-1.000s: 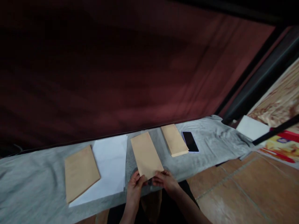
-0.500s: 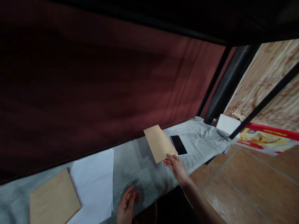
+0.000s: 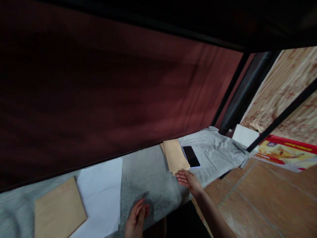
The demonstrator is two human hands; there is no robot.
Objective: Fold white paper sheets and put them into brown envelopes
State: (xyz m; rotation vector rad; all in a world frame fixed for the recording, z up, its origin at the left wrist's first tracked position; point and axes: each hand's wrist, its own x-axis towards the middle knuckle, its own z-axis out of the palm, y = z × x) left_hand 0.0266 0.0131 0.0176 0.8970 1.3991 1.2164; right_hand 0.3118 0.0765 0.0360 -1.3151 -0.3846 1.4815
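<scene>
- A person's two bare hands reach in from the bottom over a tabletop covered with wrinkled grey cloth.
- The right hand is at the near end of a small pile of tan paper envelopes. Its fingers are stretched out, close together, with the tips at the near edge of the top envelope; whether they pinch the paper, I cannot tell.
- The envelopes lie flat on the cloth, right of the middle. The pile is uneven: a strip of another envelope shows past the top one's far left corner.
- The left hand is near the front edge of the tabletop, well apart from the envelopes. Its fingers are loosely curled, with nothing seen in them.
- Just right of the envelopes lies a phone, its black screen facing up and a pale purple rim around it.
- Left of the left hand are white sheets of paper, partly covered by a larger brown piece that sits at an angle.
- Behind the tabletop rises a dark red panel.
- At far right, a white box and a red-and-yellow printed box sit beyond the tabletop, above a brown tiled floor.
</scene>
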